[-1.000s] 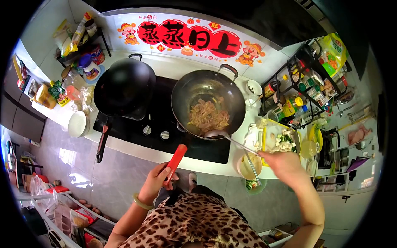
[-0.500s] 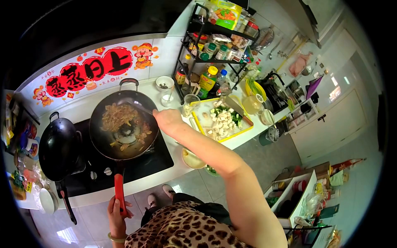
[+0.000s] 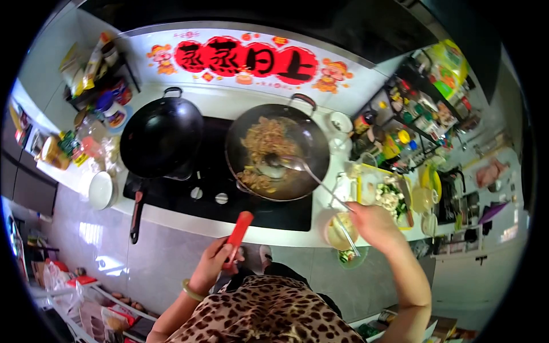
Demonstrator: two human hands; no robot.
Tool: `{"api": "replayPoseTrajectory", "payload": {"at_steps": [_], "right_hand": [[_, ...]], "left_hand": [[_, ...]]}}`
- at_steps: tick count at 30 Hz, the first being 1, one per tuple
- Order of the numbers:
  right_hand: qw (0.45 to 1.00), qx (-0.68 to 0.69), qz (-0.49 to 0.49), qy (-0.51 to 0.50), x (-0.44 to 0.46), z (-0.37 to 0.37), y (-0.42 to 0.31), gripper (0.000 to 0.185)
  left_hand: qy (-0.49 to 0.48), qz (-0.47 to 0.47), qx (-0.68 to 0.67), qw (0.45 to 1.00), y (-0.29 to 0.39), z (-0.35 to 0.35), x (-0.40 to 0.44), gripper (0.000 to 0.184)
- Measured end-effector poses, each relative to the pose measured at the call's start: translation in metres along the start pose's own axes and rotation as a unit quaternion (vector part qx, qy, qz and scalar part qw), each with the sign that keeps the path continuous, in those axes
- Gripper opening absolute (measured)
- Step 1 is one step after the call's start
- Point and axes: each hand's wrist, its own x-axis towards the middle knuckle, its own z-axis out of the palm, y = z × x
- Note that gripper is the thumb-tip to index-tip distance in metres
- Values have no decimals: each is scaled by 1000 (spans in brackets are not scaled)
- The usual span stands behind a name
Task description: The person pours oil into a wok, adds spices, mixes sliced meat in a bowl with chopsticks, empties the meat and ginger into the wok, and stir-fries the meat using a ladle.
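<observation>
One red handle [image 3: 239,230] is wrapped by the closed left hand [image 3: 215,260], one metal utensil [image 3: 321,182] by the closed right hand [image 3: 373,226].

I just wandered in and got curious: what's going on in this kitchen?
Someone is cooking at a black stove. Their left hand grips a red handle pointing toward a wok, while their right hand holds a long metal utensil, its head down among the browned food. A second dark wok sits to the left, and cut white and green pieces wait on a yellow-rimmed board at the right.
</observation>
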Motion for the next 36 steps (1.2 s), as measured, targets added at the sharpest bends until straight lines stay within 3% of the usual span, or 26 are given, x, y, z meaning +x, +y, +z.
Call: {"api": "replayPoseTrajectory", "payload": {"at_steps": [3,7,11,13,16,18,19,20,21,24,26,29,31,32,36], "right_hand": [[999,-31,-32,-19,-14,-14,-5,27],[993,-83,-87,-15,10,20,-25,28],[990,-128,-43,31,71,42,-22,23],[995,-48,-12,84,83,30,0,23],[996,21,29,81,94,13,47,23],[978,30,-64,194,127,30,86,26],[978,30,-68,193,142,26,82,26],[968,247,30,44,160,24,76,27],[880,444,126,-113,170,24,67,29],[820,534,89,-184,175,36,36,32],[829,527,83,-167,157,48,34,32],[942,326,-37,-72,106,55,41,26],[982,157,-102,13,61,57,44,24],[987,61,-137,54,42,49,40,23],[983,-12,-157,95,13,31,13,26]], "left_hand": [[-8,6,4,1000,3,0,0,38],[-19,11,7,1000,0,-1,2,38],[-20,4,11,1000,4,-1,0,39],[-20,8,6,1000,1,-2,2,39],[-17,-4,-6,1000,0,-1,2,40],[-15,-13,-9,1000,0,0,2,41],[-20,-3,-6,1000,-2,-1,3,41],[-23,7,-2,1000,-3,-2,3,41],[-16,8,-2,1000,-2,-3,2,41],[-20,1,6,1000,-1,-1,2,40],[-18,1,12,1000,-1,-1,1,40],[-8,-8,2,1000,2,2,-1,40],[-7,-13,-1,1000,1,2,0,40],[-8,-15,0,1000,1,2,1,39],[-10,-24,-1,1000,2,2,0,39]]}}
